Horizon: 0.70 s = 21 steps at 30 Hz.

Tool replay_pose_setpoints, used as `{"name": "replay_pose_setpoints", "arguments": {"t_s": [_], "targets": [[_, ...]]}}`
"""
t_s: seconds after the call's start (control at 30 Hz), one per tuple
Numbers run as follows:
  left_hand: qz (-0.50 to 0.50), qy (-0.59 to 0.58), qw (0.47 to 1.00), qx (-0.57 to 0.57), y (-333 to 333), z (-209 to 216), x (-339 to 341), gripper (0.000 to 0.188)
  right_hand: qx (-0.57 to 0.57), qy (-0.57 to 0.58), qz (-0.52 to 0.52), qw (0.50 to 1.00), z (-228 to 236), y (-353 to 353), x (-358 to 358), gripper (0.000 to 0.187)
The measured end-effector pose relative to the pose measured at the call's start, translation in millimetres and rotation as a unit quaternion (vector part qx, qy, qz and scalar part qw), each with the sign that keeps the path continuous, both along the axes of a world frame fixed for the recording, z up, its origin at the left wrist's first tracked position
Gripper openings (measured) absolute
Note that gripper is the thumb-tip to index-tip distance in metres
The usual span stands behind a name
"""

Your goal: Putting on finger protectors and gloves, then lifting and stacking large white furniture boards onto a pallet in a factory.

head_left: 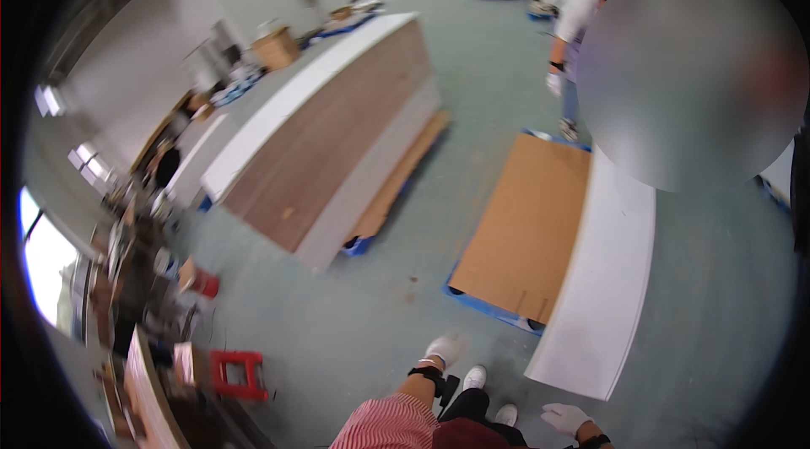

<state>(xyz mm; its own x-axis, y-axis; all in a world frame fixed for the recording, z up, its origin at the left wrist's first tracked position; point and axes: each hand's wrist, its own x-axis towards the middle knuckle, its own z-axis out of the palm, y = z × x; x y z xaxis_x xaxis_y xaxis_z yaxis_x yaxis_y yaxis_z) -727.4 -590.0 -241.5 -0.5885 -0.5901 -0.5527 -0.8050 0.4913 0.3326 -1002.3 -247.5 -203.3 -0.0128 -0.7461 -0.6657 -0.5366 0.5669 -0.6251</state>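
My left hand (445, 349), in a white glove, hangs in front of me over the floor; motion smears its fingers, and I make out nothing in it. My right hand (565, 418), also white-gloved, is lower and to the right, its fingers stretched out and holding nothing. Just beyond it is the near end of a long white panel (603, 280), apart from the hand. That panel lies along the right side of a brown cardboard sheet (523, 225), which covers a blue pallet (485, 307).
Left of centre, a thick stack of long boards (337, 128) rests on another pallet. A co-worker (578, 35) with white gloves stands beyond the cardboard. A red stool (238, 375) and a red bucket (204, 283) are at the left. A grey blurred disc covers the upper right.
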Motion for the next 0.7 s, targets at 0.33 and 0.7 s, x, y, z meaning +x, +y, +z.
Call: {"name": "replay_pose_setpoints", "arguments": {"t_s": [0.33,0.7], "targets": [[0.451,0.127,0.841,-0.270,186.6,85.3,355.7,0.038,-0.112,0.135,0.227,0.958,130.6,-187.7,74.4,0.053],[0.652,-0.151,0.728,0.149,509.4,64.3,554.2,0.029,-0.133,0.129,0.324,0.928,151.2,-289.3,300.1,0.051]]}}
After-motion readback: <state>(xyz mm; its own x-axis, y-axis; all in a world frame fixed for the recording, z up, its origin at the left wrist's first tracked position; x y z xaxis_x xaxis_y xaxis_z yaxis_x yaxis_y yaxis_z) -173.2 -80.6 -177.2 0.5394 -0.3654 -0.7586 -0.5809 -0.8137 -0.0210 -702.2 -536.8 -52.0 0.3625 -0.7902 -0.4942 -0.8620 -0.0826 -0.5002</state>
